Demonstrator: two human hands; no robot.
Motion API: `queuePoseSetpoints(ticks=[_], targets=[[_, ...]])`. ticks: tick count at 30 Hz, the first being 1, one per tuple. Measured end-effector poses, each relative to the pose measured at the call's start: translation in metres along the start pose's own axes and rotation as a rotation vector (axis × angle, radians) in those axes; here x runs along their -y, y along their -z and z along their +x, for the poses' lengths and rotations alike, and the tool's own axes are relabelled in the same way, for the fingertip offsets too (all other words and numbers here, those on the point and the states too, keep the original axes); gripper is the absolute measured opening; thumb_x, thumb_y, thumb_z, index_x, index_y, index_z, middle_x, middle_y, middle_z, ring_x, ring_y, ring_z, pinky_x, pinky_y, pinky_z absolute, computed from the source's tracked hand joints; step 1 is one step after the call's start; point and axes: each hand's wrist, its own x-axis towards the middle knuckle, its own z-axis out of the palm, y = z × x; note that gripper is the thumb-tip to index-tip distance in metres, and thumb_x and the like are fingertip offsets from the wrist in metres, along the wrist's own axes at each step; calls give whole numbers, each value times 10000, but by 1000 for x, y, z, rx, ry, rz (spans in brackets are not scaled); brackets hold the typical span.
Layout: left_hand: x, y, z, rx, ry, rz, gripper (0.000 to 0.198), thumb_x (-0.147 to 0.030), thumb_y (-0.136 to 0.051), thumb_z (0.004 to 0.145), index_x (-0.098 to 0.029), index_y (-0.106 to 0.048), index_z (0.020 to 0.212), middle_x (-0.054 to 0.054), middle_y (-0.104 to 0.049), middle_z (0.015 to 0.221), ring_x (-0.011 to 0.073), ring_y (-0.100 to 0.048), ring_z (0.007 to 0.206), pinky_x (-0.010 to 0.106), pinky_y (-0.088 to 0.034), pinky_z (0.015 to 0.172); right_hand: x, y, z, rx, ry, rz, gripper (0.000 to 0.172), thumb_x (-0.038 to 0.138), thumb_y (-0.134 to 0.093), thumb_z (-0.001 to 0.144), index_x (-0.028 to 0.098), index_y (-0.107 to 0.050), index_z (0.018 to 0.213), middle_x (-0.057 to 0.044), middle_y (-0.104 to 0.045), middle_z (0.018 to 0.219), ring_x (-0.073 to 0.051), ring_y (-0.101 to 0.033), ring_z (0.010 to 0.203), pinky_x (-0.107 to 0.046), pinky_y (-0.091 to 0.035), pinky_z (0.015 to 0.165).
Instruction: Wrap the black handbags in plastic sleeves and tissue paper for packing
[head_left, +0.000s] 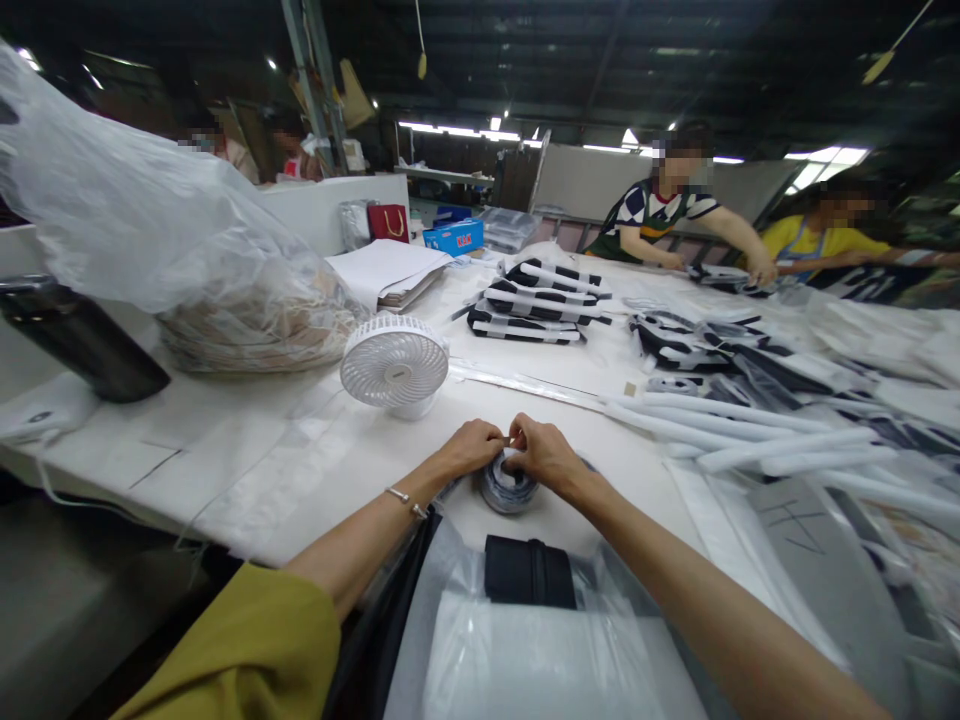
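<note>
My left hand [476, 446] and my right hand [546, 458] meet at the far edge of a shiny grey roll of tape [508, 496] on the white table. Both have their fingers closed in a pinch there. A small brownish bit shows between the fingertips; what it is I cannot make out. The right thumb reaches over the roll's hollow middle. Nearer to me lies a clear plastic bag [555, 665] with a white panel and a folded black piece [529, 572] with a raised band across it.
A white fan [394, 365] stands beyond my left hand. Farther left are a dark bottle [86, 340] and a big plastic sack [150, 220]. Black-and-white bundles [532, 305], white tubes [757, 430] and a grey board [825, 570] lie rightward. Two people work across the table.
</note>
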Motion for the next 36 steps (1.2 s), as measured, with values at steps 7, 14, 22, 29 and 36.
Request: queuePoseSetpoints(ticks=[7,14,22,29,36], targets=[[-8,-5,-21,-54,-128,72,208,-213,-589,747,-181,-686,928,79,-697,955,244,-611,940,307,-437,860,1,2,0,12,5,-24,385,235,-778,701,241,-606,1045,-20,-738,947,-194,-680,805,-281,-462,698],[-7,-11,-31,-126,-158,119,320,-133,-546,748,-212,-526,1057,41,-662,976,212,-621,896,308,-462,822,5,2,-8,7,-52,-42,211,317,-761,727,282,-731,933,-5,-751,875,-228,-691,860,-310,-467,725],[-6,-13,-31,-149,-135,146,148,-174,-577,776,-210,-601,918,59,-695,916,233,-643,873,315,-465,802,-11,-8,-11,22,-21,296,138,279,-726,739,235,-752,868,4,-762,822,-196,-701,792,-290,-516,730],[-6,-11,-31,-198,-100,97,281,-156,-616,758,-229,-605,1029,23,-719,961,192,-665,865,271,-484,794,-11,-21,-17,-119,-56,501,300,214,-739,701,219,-659,990,-28,-762,932,-215,-712,898,-336,-533,822],[-6,-10,-31,-197,-111,54,231,-131,-618,749,-242,-645,950,-9,-732,939,180,-671,874,251,-490,790,-3,-21,-22,-194,-30,395,143,235,-716,723,229,-642,845,-8,-743,850,-201,-705,826,-324,-529,781]])
